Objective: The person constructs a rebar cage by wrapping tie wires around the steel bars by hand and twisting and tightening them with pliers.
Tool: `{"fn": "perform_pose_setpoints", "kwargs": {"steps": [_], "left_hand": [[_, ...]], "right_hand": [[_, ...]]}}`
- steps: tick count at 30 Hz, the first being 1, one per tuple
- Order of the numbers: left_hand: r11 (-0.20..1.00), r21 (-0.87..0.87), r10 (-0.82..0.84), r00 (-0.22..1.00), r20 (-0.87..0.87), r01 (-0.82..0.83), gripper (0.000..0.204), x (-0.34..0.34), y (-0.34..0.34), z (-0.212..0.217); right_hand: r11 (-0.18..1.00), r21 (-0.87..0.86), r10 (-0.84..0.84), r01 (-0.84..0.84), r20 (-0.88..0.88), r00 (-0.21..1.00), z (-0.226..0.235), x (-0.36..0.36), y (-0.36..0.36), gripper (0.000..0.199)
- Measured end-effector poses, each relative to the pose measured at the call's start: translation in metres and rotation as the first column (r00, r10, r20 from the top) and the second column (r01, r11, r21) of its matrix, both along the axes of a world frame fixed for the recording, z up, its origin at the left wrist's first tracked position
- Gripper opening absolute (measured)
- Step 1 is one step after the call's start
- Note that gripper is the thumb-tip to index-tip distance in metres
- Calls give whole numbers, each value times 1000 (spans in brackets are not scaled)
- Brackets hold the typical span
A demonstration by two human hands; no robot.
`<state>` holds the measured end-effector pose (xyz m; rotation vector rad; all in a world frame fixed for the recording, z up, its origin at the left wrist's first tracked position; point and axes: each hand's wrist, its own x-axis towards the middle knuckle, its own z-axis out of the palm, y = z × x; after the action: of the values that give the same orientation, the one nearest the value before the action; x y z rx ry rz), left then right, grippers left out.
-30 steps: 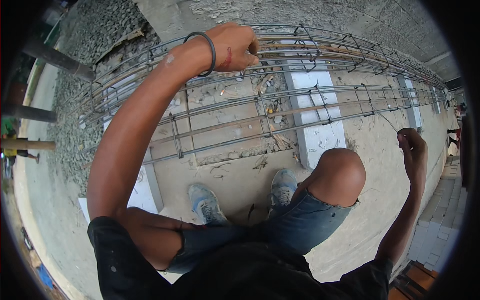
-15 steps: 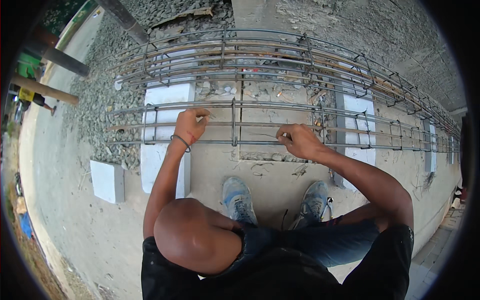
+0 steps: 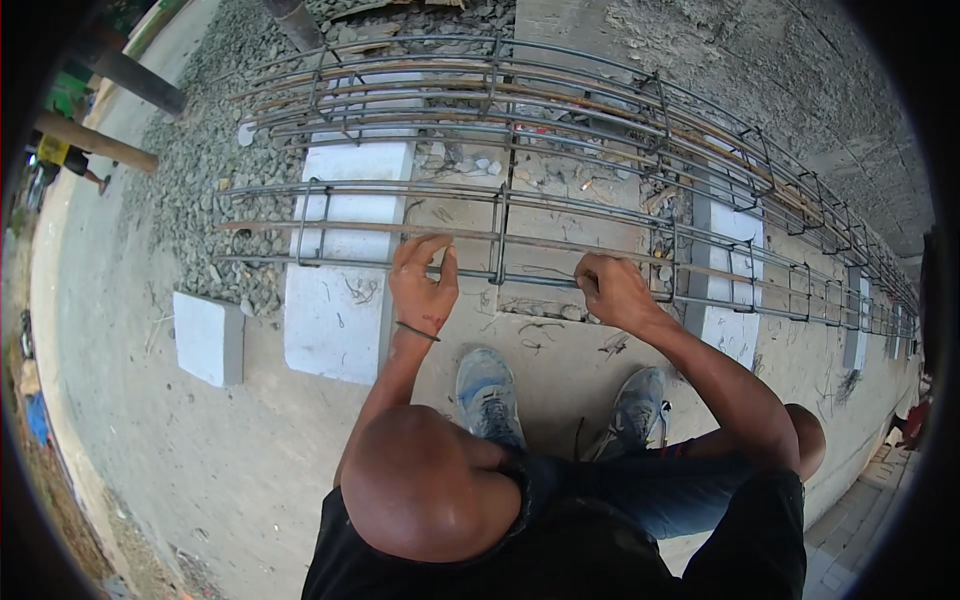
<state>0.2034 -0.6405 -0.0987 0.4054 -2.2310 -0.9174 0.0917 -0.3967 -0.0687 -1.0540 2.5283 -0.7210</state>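
Observation:
My left hand (image 3: pixel 425 285), with a dark band at the wrist, is at the near bar of a rebar cage (image 3: pixel 500 235). Its thumb and forefinger are curled together at the tips; what they hold is too small to make out. Farther right, my right hand (image 3: pixel 617 292) is closed, its fingertips pinching a thin tie wire (image 3: pixel 550 269) that sticks out leftward above the near bar. Between the two hands stands a square stirrup of the cage. The cage's long bars rest across white blocks (image 3: pixel 340 320) and run off to the right.
A second rebar cage (image 3: pixel 450 95) lies behind the first, before a rough concrete wall (image 3: pixel 780 100). Gravel (image 3: pixel 220 190) spreads at the left. A loose white block (image 3: pixel 208 338) sits on the concrete floor. Wire scraps (image 3: pixel 540 335) lie ahead of my shoes (image 3: pixel 488 395). Another person (image 3: pixel 75 160) is far left.
The view has shifted a little. My left hand has come nearer, down toward the cage's near bar, and right. My right hand stays beside the near bar, still pinching the wire.

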Motion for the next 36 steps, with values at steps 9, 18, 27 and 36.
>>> {"fn": "perform_pose_setpoints", "kwargs": {"steps": [9, 18, 27, 36], "left_hand": [[857, 515, 29, 999, 20, -35, 8, 39, 38, -43], [433, 901, 30, 1000, -7, -6, 15, 29, 36, -68], [938, -340, 123, 851, 510, 68, 49, -24, 33, -12], [907, 331, -407, 339, 848, 260, 41, -72, 8, -25]], "right_hand": [[939, -224, -182, 260, 317, 931, -12, 64, 21, 3], [985, 144, 108, -100, -50, 993, 11, -18, -27, 9], [963, 263, 92, -66, -89, 992, 19, -28, -16, 19], [980, 193, 51, -49, -6, 999, 8, -14, -18, 13]]}}
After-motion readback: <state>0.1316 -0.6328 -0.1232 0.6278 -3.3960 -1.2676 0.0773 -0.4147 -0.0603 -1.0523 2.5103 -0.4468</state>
